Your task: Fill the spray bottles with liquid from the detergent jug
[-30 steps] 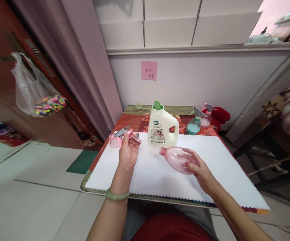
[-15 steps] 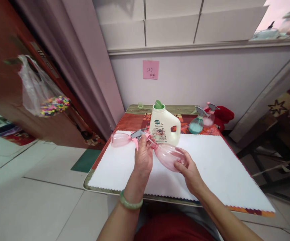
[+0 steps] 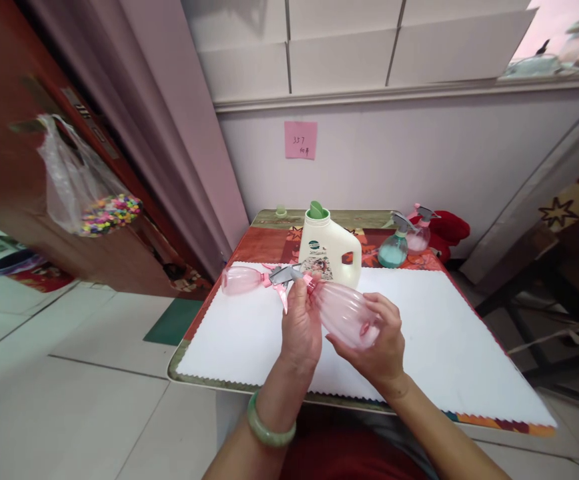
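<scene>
A clear pink plastic bottle [image 3: 345, 312] lies tilted in my right hand [image 3: 374, 343], whose fingers cup its base. My left hand [image 3: 301, 327] is closed round a grey and pink trigger sprayer head [image 3: 284, 276] held at the bottle's neck. Both hands hover over the white cloth [image 3: 444, 340] near the table's front edge. A second pink bottle [image 3: 241, 279] lies on the cloth just left of the sprayer head.
A cream detergent jug [image 3: 327, 253] with a green cap stands behind my hands. A teal spray bottle [image 3: 393, 247] and a pink one [image 3: 417, 235] stand at the back right, beside a red soft toy [image 3: 449, 230]. A bag of coloured beads [image 3: 89, 193] hangs at the left.
My left hand carried the sprayer head from the left over to the neck of the bottle. My right hand lifted the bottle's base and drew it nearer to me.
</scene>
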`<action>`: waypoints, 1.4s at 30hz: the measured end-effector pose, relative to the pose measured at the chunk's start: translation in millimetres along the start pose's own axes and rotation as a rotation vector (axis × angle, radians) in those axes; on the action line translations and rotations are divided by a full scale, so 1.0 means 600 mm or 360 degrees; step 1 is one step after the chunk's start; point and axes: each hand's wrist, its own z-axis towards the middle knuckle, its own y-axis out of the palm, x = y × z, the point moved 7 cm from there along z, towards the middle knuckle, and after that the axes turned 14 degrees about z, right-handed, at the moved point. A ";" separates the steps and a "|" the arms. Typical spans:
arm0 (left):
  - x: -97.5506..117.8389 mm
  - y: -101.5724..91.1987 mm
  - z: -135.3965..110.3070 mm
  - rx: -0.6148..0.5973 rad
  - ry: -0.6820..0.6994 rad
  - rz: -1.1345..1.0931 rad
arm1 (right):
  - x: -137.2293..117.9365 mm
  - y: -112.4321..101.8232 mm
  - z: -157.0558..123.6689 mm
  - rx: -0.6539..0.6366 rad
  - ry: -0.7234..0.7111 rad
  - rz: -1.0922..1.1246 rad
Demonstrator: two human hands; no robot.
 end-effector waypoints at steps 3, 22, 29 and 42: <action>-0.007 0.002 -0.003 -0.0055 0.0005 -0.0037 | -0.004 0.000 0.002 0.0009 0.0062 -0.0057; 0.033 -0.035 0.018 -0.0068 0.0251 0.0128 | 0.016 0.051 -0.040 -0.0152 0.0963 0.0730; 0.042 -0.021 0.009 -0.0333 0.0222 0.0149 | 0.045 0.063 -0.048 -0.0342 0.1632 0.1126; 0.053 -0.038 0.018 -0.0206 0.0327 0.0132 | 0.017 0.059 -0.044 -0.0257 0.0903 0.0663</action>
